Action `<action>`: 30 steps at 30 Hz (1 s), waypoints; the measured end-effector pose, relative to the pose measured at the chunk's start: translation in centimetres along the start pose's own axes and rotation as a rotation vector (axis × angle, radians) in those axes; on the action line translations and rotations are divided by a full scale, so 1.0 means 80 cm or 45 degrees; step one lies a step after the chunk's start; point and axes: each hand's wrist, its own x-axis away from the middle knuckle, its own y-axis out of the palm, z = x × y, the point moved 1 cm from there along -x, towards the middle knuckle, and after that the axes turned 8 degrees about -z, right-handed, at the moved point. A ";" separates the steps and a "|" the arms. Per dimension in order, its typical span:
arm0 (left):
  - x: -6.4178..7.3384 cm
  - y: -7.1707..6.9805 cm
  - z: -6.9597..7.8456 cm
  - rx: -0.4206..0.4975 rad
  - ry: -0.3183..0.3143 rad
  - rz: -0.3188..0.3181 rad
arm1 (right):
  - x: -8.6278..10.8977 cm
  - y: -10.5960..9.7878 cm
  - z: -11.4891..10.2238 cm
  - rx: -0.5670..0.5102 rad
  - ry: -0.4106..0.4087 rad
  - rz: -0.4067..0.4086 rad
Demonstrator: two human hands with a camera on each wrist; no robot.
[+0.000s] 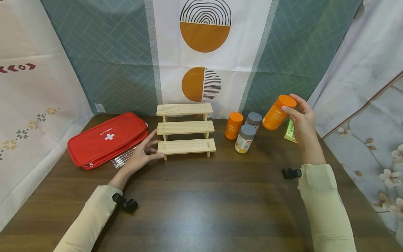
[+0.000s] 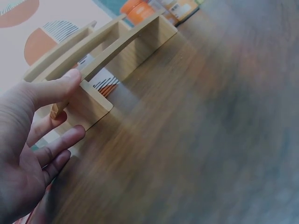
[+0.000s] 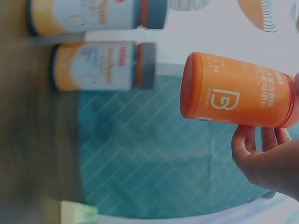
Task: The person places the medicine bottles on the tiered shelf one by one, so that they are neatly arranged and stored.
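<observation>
An orange pill bottle (image 1: 275,113) tilts in the air above the table, held near its cap by my right hand (image 1: 302,124). White lettering on this bottle (image 3: 238,91) faces the right wrist camera. My left hand (image 1: 140,156) pinches the left end of a three-step wooden rack (image 1: 185,127). The left wrist view shows the thumb on the lowest step and a finger at its end, with other fingers loose below. Between rack and raised bottle stand a second orange bottle (image 1: 233,126) and two grey-capped bottles, the front one (image 1: 244,139) labelled white and yellow.
At the left lies a red first-aid pouch (image 1: 107,140), with silvery packets (image 1: 124,157) beside it. A green-yellow box (image 1: 290,132) is partly behind my right hand. Patterned cloths hang behind and at both sides of the brown wooden table (image 1: 201,203).
</observation>
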 end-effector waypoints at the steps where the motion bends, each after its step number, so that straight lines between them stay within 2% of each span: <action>1: 0.000 0.000 -0.001 0.002 0.000 0.002 | -0.002 0.004 -0.003 -0.006 -0.017 -0.003; 10: -0.001 -0.001 0.000 0.022 -0.007 0.001 | -0.023 0.056 -0.025 -0.032 -0.097 -0.046; 18: 0.002 -0.001 -0.003 0.053 0.006 -0.007 | -0.043 0.116 -0.023 -0.041 -0.158 -0.154; 30: 0.001 0.002 -0.002 0.080 -0.015 0.018 | -0.070 0.207 -0.009 0.040 -0.098 -0.251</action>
